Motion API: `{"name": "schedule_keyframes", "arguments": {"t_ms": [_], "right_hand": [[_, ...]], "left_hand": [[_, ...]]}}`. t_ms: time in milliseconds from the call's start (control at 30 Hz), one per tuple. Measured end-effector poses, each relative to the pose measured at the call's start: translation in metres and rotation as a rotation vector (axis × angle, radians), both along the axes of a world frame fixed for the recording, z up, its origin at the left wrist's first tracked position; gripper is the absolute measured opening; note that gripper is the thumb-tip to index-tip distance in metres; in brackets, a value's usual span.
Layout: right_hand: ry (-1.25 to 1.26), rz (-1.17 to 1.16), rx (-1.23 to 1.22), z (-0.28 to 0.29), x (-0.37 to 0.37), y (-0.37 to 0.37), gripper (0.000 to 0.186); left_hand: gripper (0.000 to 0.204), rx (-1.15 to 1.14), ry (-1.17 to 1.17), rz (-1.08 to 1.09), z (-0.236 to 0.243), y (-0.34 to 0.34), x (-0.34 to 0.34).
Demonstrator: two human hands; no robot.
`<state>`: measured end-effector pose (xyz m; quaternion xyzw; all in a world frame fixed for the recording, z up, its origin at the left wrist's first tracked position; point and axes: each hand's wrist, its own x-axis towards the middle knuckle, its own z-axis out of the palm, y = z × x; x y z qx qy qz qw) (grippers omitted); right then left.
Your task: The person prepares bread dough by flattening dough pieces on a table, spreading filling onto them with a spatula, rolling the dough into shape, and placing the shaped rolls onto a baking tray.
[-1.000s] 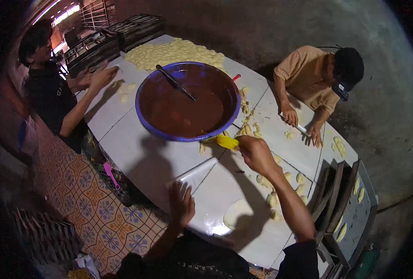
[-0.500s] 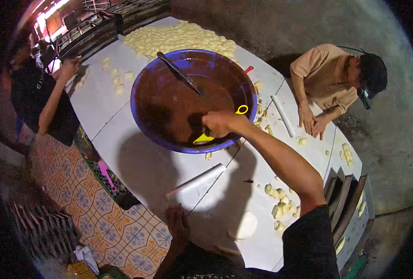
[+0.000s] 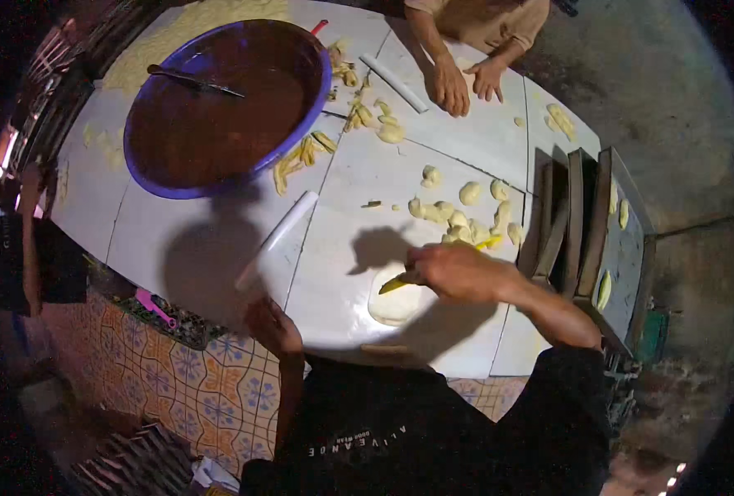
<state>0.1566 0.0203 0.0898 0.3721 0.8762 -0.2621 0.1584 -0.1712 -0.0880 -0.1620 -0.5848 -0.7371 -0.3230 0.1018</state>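
In my right hand (image 3: 458, 273) is a yellow spatula (image 3: 393, 285), its fingers closed round the handle. The blade tip is over a flat, pale dough round (image 3: 394, 306) near the table's front edge; whether it touches is unclear. Pale dough pieces (image 3: 458, 221) lie just beyond that hand. My left hand (image 3: 273, 327) is at the near table edge, close to the lower end of a white rolling pin (image 3: 288, 223); shadow hides how its fingers are set. A big blue-purple basin (image 3: 140, 178) with brown filling stands at far left, a dark long-handled tool (image 3: 193, 81) in it.
Across the table a co-worker's hands (image 3: 449, 87) press on the surface near another white rolling pin (image 3: 393, 83). Dough strips (image 3: 305, 153) lie beside the basin. Dark metal trays (image 3: 580, 223) stand on edge at right. Another person's arm (image 3: 32, 240) is at far left.
My right hand has left the basin with the spatula and come down to the dough round. The view has shifted, so the basin sits farther up and left.
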Motion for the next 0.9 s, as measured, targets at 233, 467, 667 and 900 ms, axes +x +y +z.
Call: {"name": "schedule_keyframes", "arguments": {"t_ms": [233,467,667,900], "right_hand": [[0.259,-0.277,0.348,-0.133,0.007,-0.143,0.049],[0.308,-0.562,0.167,-0.118,0.019,-0.189,0.038],[0.542,-1.184,0.097,-0.086,0.103,-0.196,0.044],[0.458,-1.018,0.457,-0.111,0.098,-0.110,0.038]], "left_hand": [[0.024,0.007,0.053,-0.118,-0.042,-0.012,-0.023],[0.030,-0.025,0.045,-0.158,-0.027,-0.002,-0.015],[0.025,-0.199,0.370,-0.164,-0.008,-0.006,-0.011],[0.018,0.130,-0.211,-0.250,0.041,0.012,0.012]]}}
